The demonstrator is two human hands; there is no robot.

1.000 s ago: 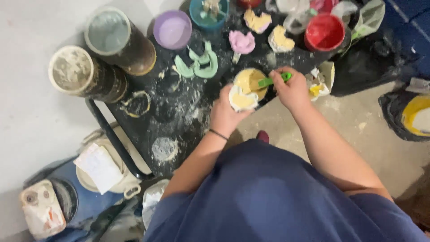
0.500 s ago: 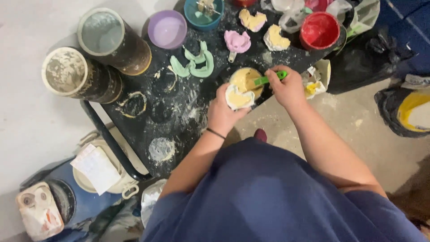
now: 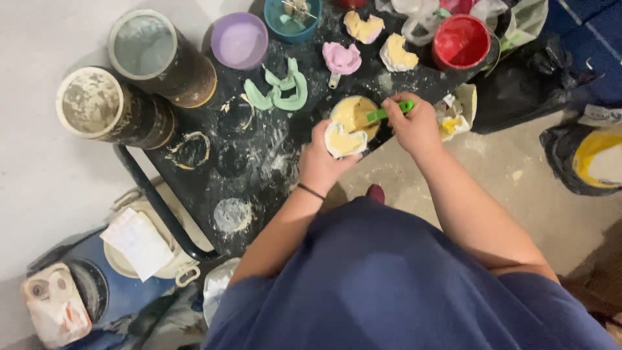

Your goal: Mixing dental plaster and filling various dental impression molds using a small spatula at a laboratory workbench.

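My left hand (image 3: 319,162) holds a small tray filled with pale yellow plaster (image 3: 343,140) at the near edge of a black, dust-streaked table (image 3: 259,162). Right behind it sits a small bowl of yellow plaster mix (image 3: 350,111). My right hand (image 3: 414,126) grips a green-handled spatula (image 3: 387,111) whose tip reaches into that bowl. Both arms come up from my blue shirt at the bottom of the view.
Green impression trays (image 3: 282,91), a pink filled tray (image 3: 341,58), two yellow casts (image 3: 363,27) (image 3: 396,55), a purple bowl (image 3: 239,40), a teal bowl (image 3: 291,16), a red bowl (image 3: 460,42) and two large cylindrical tubs (image 3: 155,55) (image 3: 97,107) crowd the table. Buckets stand on the floor at left (image 3: 84,285) and right (image 3: 593,159).
My hands stay at the bowl; the spatula tip has shifted slightly within the yellow mix. The view has drifted a little.
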